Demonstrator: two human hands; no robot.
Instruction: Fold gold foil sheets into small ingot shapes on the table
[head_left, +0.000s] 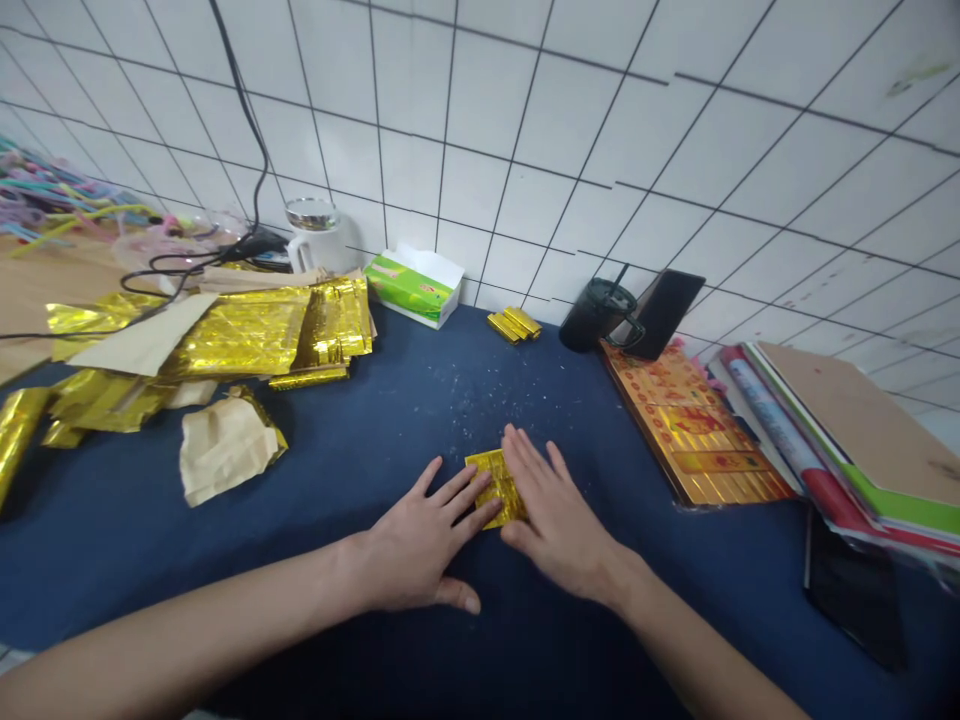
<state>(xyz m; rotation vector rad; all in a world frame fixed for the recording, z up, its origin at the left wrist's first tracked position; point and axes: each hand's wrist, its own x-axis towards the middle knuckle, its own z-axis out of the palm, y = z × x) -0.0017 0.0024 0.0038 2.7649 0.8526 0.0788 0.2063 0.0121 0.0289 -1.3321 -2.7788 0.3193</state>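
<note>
A small piece of gold foil paper [495, 487] lies flat on the dark blue tabletop [420, 400] between my hands. My left hand [431, 535] is open, its fingers spread and their tips resting on the foil's left side. Across the foil's right edge lies my right hand [555, 510], flat and open, the fingers nearly together and the thumb apart. Both palms face down. Part of the foil is hidden under the fingers.
Gold foil sheets [247, 335] and a crumpled paper piece [229, 445] lie at left. Along the tiled wall stand a white mug [319, 240], a green tissue pack [412, 285], small gold rolls [514, 324], a dark cup [596, 315] and a phone [664, 315]. Books [862, 430] are stacked at right.
</note>
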